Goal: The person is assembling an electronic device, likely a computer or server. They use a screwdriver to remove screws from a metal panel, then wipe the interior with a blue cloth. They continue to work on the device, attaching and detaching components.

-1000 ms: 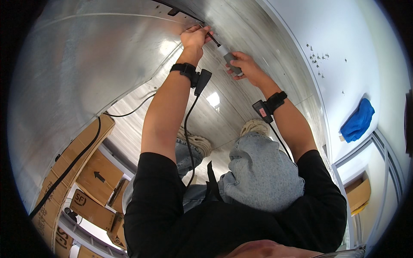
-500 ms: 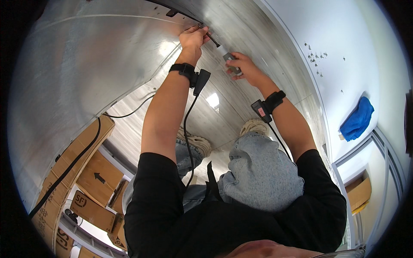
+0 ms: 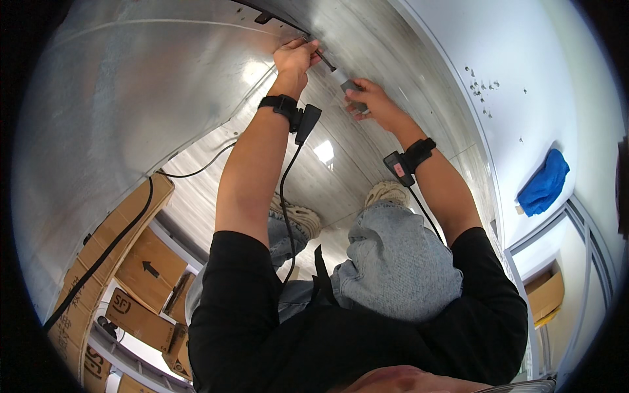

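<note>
A screwdriver (image 3: 354, 96) with a grey handle, a pale collar and a dark shaft slants up and left over the floor. My right hand (image 3: 371, 99) is closed around its handle, which looks slightly blurred. Up at the edge of a large metal panel (image 3: 151, 85), my left hand (image 3: 294, 57) pinches the shaft near its tip. The tip and whatever it meets are hidden behind the fingers. A dark bracket (image 3: 263, 18) sits on the panel's edge, just beyond my left hand.
Several loose screws (image 3: 481, 85) lie on the white surface at right, with a blue cloth (image 3: 544, 182) nearer me. Cardboard boxes (image 3: 152, 268) stand on shelving at lower left. A black cable (image 3: 108, 254) crosses there. Cabled devices (image 3: 306, 124) are strapped to both my wrists.
The screwdriver's handle shows a different side, turned a little in my right hand. My left hand stays almost where it was.
</note>
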Motion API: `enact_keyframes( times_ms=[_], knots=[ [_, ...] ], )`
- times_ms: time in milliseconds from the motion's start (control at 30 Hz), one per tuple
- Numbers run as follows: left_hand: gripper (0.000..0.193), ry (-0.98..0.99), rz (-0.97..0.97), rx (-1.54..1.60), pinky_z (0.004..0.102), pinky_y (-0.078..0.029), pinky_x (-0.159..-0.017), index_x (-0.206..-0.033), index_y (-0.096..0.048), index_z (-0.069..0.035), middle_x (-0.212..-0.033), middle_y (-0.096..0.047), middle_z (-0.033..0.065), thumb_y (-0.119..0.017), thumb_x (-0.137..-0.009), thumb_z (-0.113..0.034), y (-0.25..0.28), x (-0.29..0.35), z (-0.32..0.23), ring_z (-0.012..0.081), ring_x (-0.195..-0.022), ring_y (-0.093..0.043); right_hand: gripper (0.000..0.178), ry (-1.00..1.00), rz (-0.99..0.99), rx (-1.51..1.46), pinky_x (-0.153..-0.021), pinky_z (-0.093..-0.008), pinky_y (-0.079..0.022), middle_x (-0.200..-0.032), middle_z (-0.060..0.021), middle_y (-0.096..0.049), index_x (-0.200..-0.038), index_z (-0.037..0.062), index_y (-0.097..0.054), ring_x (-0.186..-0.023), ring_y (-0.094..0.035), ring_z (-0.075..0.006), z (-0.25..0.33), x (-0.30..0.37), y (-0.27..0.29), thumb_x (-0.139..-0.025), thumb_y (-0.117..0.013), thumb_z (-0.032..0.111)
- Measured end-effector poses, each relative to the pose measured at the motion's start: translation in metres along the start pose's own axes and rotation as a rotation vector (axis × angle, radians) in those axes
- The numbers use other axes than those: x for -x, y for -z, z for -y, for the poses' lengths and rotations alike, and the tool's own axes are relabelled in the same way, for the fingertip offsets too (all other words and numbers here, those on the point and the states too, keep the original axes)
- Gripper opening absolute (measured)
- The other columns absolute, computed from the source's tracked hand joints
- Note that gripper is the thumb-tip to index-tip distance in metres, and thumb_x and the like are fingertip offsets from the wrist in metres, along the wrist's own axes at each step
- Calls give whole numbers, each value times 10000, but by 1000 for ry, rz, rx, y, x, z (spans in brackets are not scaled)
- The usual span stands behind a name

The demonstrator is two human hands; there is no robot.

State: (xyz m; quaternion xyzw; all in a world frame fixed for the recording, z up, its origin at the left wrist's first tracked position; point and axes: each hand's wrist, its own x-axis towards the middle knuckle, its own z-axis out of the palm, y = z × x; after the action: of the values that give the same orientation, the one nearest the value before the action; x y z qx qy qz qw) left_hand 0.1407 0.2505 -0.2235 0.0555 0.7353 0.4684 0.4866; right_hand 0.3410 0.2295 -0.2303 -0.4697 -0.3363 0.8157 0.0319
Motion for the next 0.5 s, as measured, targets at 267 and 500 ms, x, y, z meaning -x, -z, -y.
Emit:
enact_keyframes(
  times_ms=[267,500],
  knots=[
    [210,6,8,1,279,-532,-583,-959,-571,33,-846,-638,100,-682,-787,-14,-2,5,-4,178,-648,-623,514,144,-63,80,-672,-301,-491,-1093,-64,-530,-1294,63,-428,-890,-549,-165,-9,-4,3,-829,-643,95],
    [225,31,-31,-17,264,-556,-615,-974,-562,38,-846,-630,91,-678,-783,11,-3,5,-6,163,-628,-599,540,93,-96,52,-657,-304,-482,-1073,-58,-540,-1296,54,-427,-832,-560,-161,1,4,-4,-813,-667,90]
  ],
)
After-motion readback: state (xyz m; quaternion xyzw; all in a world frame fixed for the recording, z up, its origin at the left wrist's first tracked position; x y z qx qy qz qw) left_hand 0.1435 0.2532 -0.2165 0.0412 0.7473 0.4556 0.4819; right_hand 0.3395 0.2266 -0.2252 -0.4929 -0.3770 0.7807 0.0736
